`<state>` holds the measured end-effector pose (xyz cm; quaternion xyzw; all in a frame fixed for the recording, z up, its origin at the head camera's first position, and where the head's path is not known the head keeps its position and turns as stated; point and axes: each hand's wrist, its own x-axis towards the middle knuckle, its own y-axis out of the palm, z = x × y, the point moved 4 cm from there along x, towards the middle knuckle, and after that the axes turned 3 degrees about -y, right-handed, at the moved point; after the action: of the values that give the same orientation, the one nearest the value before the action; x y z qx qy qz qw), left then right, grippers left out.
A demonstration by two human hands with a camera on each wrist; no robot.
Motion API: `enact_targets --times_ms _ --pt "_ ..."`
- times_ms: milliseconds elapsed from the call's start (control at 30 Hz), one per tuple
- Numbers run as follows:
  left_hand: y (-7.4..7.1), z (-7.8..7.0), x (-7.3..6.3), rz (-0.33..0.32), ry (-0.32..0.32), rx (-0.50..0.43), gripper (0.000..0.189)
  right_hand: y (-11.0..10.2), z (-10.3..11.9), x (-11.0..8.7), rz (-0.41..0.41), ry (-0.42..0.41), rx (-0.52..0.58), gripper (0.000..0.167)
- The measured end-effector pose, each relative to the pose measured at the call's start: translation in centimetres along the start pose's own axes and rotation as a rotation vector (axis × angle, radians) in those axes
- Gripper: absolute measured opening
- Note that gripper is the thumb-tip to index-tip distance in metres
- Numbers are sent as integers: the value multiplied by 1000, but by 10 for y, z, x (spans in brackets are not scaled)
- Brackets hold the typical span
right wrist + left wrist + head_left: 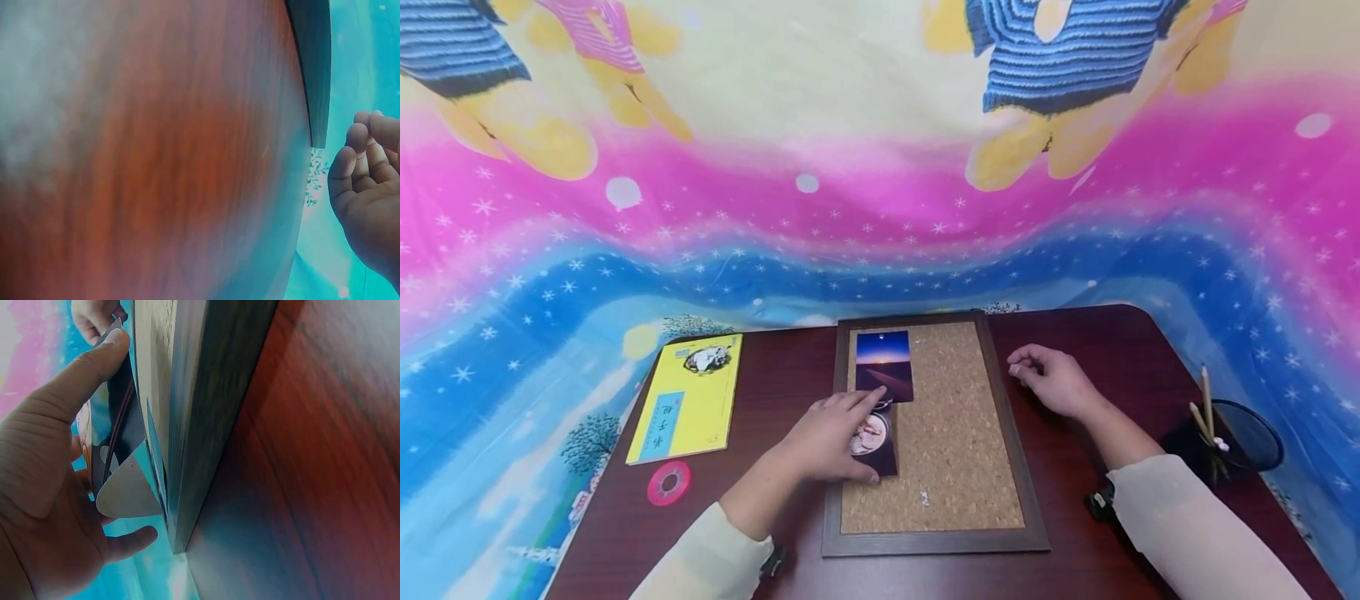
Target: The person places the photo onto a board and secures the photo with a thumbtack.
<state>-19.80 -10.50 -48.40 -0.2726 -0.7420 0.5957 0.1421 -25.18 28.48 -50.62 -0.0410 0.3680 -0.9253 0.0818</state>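
In the head view, a corkboard (955,433) with a dark wood frame lies on the table. A sunset photo (883,358) sits at its upper left, with a small white pin near its top edge. Just below is a dark photo card (871,433) showing a round cup or bowl, held by my left hand (827,437) with thumb at the lower end and fingers at the upper. The left wrist view shows this card (122,419) bowed, one corner raised off the board. Right of the frame my right hand (1056,379) hovers, fingers loosely bent, nothing visible in them.
To the left lie a yellow book (696,408) and a pink ring-shaped object (668,482). A black mesh holder (1240,462) with pencils stands at the right. A small clear piece (924,498) sits low on the cork. Patterned cloth (880,208) surrounds the table.
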Motion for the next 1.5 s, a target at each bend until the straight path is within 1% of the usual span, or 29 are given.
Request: enact_targets --times_ms 200,500,700,867,1067,1267,1500 --pt "7 -11 6 10 17 22 130 6 6 -4 -1 -14 -6 16" --pt "14 -33 14 16 57 47 130 12 18 -9 31 -44 5 16" --pt "18 -48 19 0 76 66 129 16 25 -11 40 -63 16 17" --pt "21 -57 22 -5 76 81 129 20 29 -13 57 -78 11 16" --pt "25 -67 24 13 71 99 127 26 35 -16 64 -101 0 14" --pt "27 -82 29 9 82 124 122 29 37 -15 43 -114 -24 12" --pt "30 -99 36 6 75 136 121 33 41 -14 60 -125 -6 10"
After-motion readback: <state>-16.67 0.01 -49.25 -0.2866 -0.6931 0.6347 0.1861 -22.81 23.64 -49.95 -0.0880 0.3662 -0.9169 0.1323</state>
